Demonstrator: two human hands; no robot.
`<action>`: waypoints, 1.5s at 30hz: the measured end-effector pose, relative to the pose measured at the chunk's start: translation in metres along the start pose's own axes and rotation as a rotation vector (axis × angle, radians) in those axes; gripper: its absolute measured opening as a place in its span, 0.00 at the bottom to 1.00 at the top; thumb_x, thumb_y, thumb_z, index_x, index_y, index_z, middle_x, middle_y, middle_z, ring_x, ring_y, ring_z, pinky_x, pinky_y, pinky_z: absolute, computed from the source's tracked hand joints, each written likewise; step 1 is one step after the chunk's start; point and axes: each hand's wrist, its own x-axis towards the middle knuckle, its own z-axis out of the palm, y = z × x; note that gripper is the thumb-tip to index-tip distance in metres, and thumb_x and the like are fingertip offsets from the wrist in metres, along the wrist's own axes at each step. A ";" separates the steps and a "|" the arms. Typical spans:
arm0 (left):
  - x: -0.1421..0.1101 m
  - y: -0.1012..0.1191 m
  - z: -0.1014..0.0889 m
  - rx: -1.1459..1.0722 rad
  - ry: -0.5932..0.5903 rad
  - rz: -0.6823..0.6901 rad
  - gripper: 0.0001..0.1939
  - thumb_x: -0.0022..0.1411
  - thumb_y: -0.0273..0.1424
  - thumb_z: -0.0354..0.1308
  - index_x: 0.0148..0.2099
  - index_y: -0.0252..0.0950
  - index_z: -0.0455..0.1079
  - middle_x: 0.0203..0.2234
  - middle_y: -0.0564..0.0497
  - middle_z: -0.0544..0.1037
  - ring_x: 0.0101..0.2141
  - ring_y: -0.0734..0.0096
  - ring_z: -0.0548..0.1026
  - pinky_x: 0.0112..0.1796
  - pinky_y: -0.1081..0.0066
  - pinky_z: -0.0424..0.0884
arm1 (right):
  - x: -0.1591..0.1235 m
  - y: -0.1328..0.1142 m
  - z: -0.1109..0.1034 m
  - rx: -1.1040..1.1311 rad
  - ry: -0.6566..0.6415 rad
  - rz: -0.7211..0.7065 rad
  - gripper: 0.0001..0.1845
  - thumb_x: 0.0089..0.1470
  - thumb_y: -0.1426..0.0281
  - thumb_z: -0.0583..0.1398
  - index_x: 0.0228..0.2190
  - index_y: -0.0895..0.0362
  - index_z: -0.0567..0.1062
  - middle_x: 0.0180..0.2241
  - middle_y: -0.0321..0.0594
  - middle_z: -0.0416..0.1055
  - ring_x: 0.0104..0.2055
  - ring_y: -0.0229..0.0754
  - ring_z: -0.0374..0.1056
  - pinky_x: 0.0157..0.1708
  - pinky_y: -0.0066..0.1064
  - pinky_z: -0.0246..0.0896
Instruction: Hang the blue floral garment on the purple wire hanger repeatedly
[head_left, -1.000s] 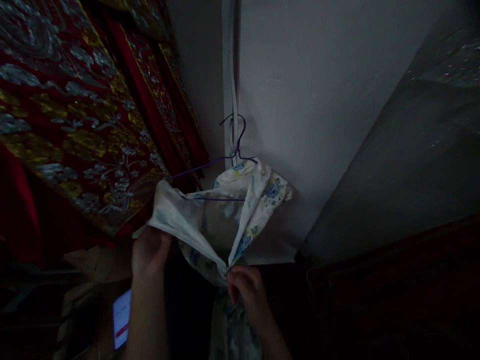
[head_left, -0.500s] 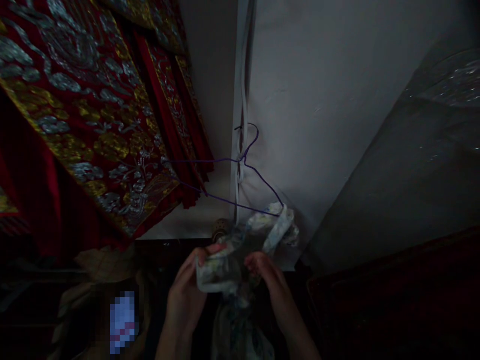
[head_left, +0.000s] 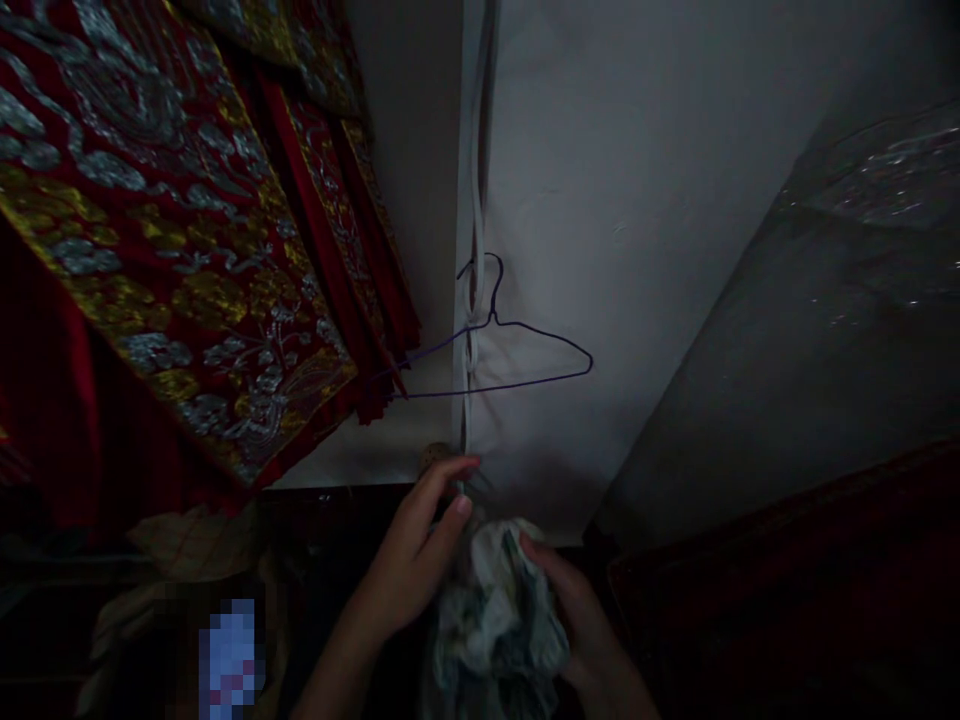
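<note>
A white garment with a blue and green floral print (head_left: 501, 610) hangs bunched up low in the middle. My right hand (head_left: 577, 600) is closed on its right side, thumb pressed on the cloth. At its upper left is my left hand (head_left: 420, 545), thumb and fingers apart with a gap between them; nothing shows in its grasp. Above both hands, a thin purple wire hanger (head_left: 525, 384) hangs bare by its hook from a white cord (head_left: 477, 180) along the wall corner. The garment's lower part fades into the dark.
Red cloth with gold and silver embroidery (head_left: 187, 290) hangs at left, overlapping the hanger's left end. A pale wall (head_left: 637, 150) stands behind. Clear plastic sheeting (head_left: 847, 260) covers the right side. A pixelated bright screen (head_left: 231, 650) lies lower left, beside checked cloth (head_left: 195, 540).
The floral garment has come off the hanger, first its left side, then its right, and moved down with my hands. The hanger now hangs free. My left hand has opened away from the cloth.
</note>
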 end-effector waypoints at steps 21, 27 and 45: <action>0.012 -0.026 -0.116 0.658 -0.195 -0.082 0.15 0.65 0.31 0.54 0.54 0.41 0.72 0.45 0.49 0.82 0.46 0.60 0.79 0.47 0.68 0.71 | 0.091 -0.135 0.019 -0.919 0.106 -0.864 0.37 0.50 0.69 0.59 0.62 0.55 0.67 0.40 0.41 0.78 0.35 0.42 0.71 0.35 0.30 0.66; 0.006 -0.010 -0.110 0.656 -0.238 -0.150 0.17 0.72 0.43 0.48 0.43 0.38 0.72 0.34 0.50 0.80 0.35 0.64 0.78 0.38 0.70 0.72 | 0.163 -0.129 0.003 -1.014 0.073 -0.779 0.23 0.48 0.68 0.57 0.46 0.57 0.78 0.32 0.38 0.78 0.35 0.44 0.71 0.37 0.31 0.66; 0.053 0.032 -0.107 1.137 0.022 -0.047 0.19 0.67 0.29 0.43 0.53 0.35 0.71 0.45 0.38 0.81 0.44 0.51 0.81 0.46 0.57 0.73 | 0.070 -0.145 -0.051 -1.111 0.151 -0.759 0.11 0.39 0.66 0.56 0.21 0.58 0.77 0.20 0.35 0.69 0.25 0.40 0.64 0.25 0.27 0.56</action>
